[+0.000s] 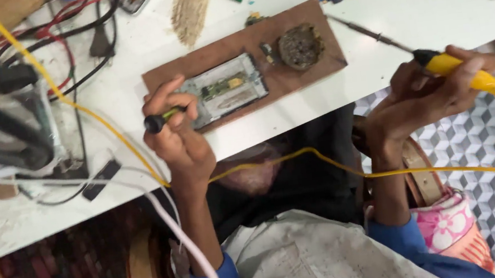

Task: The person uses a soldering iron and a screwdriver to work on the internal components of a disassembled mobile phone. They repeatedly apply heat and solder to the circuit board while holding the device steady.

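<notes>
The right hand (431, 94) is closed around a yellow soldering iron (439, 62) — long axis slanting, tip pointing up-left toward the brown board (314, 65). The left hand (178, 135) grips a small screwdriver (162, 119) over the opened phone (225, 88) on that board, near the table edge (294, 111).

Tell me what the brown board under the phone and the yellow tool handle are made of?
The brown board looks like wood or pressed fibreboard: flat, matte, with dull, scuffed edges. The yellow tool handle, held in the right hand, looks like smooth plastic with a slight shine; its thin tip looks like dark metal. The left hand holds a small tool with a black, probably rubbery or plastic, end.
</notes>
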Available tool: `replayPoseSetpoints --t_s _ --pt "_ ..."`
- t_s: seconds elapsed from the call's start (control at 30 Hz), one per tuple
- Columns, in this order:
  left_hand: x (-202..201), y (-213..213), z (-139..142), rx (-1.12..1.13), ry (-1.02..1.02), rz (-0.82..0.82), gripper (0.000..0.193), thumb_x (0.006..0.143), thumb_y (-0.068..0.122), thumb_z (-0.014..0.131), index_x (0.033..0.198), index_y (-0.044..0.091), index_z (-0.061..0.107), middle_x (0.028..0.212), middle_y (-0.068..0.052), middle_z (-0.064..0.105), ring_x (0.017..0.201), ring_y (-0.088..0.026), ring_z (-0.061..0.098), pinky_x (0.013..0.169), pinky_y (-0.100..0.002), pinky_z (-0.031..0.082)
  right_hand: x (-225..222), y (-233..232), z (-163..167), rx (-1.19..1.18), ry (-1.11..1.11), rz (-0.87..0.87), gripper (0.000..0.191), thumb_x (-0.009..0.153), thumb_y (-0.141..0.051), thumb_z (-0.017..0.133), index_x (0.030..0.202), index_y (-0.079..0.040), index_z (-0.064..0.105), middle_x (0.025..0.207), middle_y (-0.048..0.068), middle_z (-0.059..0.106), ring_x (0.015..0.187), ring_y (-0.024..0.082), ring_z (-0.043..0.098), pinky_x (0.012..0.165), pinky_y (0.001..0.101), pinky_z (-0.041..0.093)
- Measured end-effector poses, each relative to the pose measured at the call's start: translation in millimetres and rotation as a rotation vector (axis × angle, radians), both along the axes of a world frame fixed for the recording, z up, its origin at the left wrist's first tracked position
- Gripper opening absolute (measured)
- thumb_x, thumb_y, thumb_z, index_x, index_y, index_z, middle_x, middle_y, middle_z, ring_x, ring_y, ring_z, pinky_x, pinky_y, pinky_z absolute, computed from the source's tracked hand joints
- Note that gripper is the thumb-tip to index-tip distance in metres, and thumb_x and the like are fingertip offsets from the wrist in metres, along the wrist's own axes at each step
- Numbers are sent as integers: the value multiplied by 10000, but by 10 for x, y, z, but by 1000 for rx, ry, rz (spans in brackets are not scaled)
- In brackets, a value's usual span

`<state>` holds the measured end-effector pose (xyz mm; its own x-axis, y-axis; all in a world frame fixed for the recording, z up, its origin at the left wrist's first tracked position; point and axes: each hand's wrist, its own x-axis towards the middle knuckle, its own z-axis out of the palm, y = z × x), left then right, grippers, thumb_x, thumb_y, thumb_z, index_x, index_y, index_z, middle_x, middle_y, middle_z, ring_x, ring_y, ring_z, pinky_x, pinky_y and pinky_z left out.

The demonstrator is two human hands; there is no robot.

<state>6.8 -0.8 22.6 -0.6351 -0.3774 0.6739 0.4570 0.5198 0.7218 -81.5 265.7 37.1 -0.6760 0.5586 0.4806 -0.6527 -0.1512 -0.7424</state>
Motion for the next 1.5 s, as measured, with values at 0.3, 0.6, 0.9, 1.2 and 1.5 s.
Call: replayPoseSetpoints --t_s 0.3,0.6,0.9,1.2,1.5 --pt "25 56 17 -11 -34 38 316 1245 223 318 1332 -6 517 789 -67 600 755 -149 561 1080 -374 394 -20 -107 -229 261 -38 12 344 1130 -353 580 1058 -23 518 692 24 434 450 45 315 383 214 225" --pt "-17 64 7 8 -46 54 338 1214 243 321 1332 -4 519 775 -70 596 752 -153 575 1058 -368 406 -85 -63 -387 393 -42 28 320 1130 -335 552 1066 -23 515 677 19 467 471 52 376 412 200 257" --pt "-21 34 -29 -6 5 24 248 1178 104 328 1279 -14 522 825 -82 597 705 -137 526 919 -304 407 40 -19 -48 62 71 -75 428 1125 -470 507 1015 -57 495 663 13 432 416 63 291 381 222 242" --pt "-81 27 84 -3 29 18 291 1077 -23 339 1300 -31 526 782 -77 549 735 -166 480 858 -359 500 186 -752 -194 -51 -132 168 358 1120 -396 493 965 -76 450 692 38 478 451 85 356 397 225 272" --pt "-101 -12 -16 -23 81 -15 272 980 -113 350 1235 -68 433 1033 -314 660 733 -218 558 665 -297 502 15 -836 -433 158 40 151 398 1138 -365 525 957 -25 425 748 95 487 519 144 426 460 280 381"
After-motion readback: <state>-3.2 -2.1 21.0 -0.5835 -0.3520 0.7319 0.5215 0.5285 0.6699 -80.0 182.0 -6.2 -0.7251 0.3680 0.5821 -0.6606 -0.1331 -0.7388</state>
